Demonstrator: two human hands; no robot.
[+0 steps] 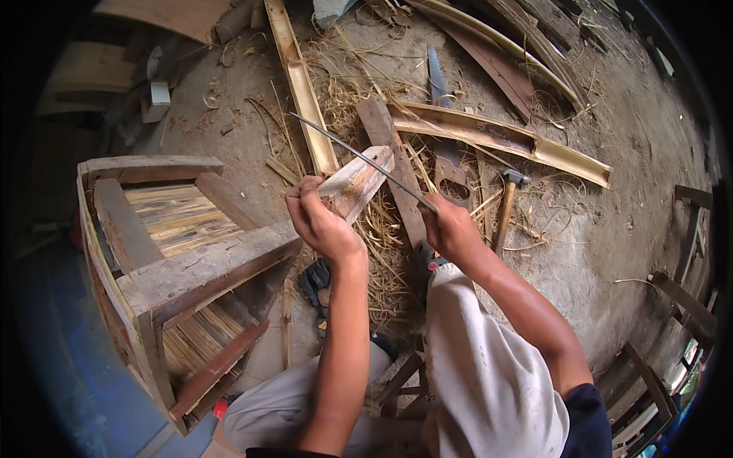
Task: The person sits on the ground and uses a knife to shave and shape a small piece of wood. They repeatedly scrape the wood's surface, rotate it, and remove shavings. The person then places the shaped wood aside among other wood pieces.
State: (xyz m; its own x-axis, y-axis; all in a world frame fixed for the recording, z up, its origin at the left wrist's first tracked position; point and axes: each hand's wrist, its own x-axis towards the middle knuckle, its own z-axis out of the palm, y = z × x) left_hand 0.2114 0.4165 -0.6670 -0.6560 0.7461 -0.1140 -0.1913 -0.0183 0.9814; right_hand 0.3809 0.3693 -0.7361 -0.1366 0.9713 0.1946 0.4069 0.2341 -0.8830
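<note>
Left hand (324,221) gripping wood block (356,185), rod (362,160) overhanging its edges

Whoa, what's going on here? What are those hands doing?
Somebody's left hand has a grip on a wooden block. The right hand holds a long, thin tool that crosses over the block in this view. A hammer and a saw lie on the ground, near curly shavings.

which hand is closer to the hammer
Right. The right hand, gripping a thin rod, appears just left of the hammer; the left hand, holding a wood block, is much farther left.
</note>
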